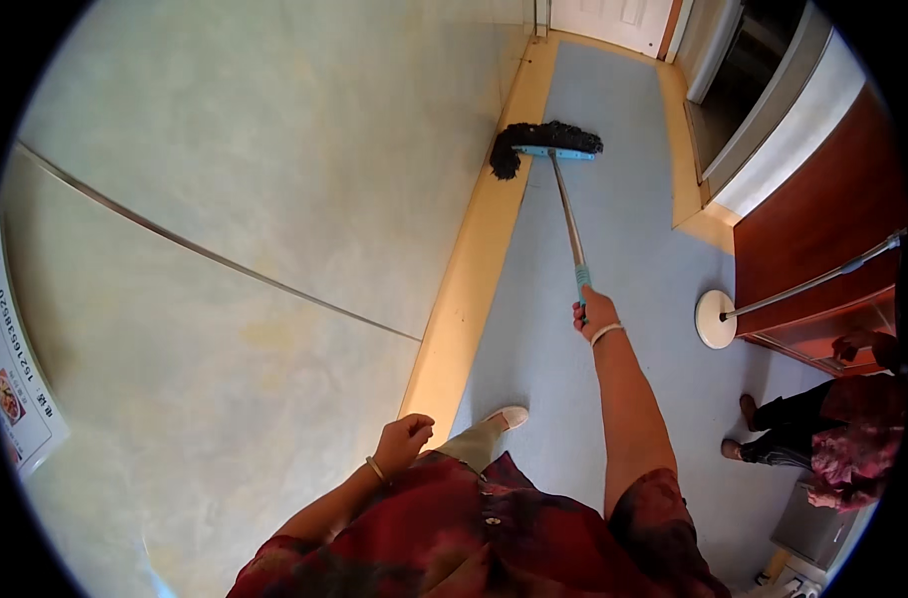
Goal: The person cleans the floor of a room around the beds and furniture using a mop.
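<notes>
My right hand (pixel 594 314) grips the teal grip of a dust mop handle (pixel 568 209), arm stretched forward. The metal handle runs away from me to a blue mop frame (pixel 554 152). Around the frame's far side sits a dark, shaggy mop head (pixel 551 136); its left end bends toward me over the yellow floor border (pixel 461 299), beside the wall. The rest of it lies on the grey-blue floor (pixel 573 359). My left hand (pixel 405 441) is held near my waist with fingers curled, and nothing shows in it.
A pale wall (pixel 274 224) runs along my left, with a printed poster (pixel 20 374). Ahead is a white door (pixel 611 19). To the right are an open doorway (pixel 752 75), reddish wooden furniture (pixel 812 217), a pole on a round white base (pixel 715 319) and another person (pixel 853 441).
</notes>
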`<state>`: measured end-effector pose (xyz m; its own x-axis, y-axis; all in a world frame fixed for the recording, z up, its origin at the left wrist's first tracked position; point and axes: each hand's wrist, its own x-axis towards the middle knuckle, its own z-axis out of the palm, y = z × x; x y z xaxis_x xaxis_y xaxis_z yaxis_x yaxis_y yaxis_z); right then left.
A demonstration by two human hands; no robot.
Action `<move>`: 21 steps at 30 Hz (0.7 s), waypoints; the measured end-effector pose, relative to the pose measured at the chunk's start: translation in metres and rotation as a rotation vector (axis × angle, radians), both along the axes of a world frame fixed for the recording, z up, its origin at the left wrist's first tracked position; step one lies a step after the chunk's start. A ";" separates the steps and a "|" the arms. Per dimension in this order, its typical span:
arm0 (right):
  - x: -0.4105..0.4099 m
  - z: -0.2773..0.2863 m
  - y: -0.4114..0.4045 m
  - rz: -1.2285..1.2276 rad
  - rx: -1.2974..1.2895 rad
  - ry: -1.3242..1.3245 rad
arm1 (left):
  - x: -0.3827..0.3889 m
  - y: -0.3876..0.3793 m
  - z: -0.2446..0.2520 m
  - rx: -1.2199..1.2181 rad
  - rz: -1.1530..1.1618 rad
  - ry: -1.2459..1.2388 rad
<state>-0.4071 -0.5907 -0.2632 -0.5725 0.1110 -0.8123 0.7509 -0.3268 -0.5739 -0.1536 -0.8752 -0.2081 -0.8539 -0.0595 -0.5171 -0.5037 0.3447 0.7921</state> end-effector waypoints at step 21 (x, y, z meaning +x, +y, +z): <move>0.478 0.312 0.018 0.086 0.382 -0.072 | -0.025 0.245 -0.066 0.284 -0.257 -0.977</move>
<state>0.0710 -0.5730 0.0492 -0.5359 0.3668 -0.7604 0.8091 -0.0340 -0.5866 -0.1786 -0.6301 -0.2746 -0.0274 0.2954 -0.9550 -0.9056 0.3970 0.1488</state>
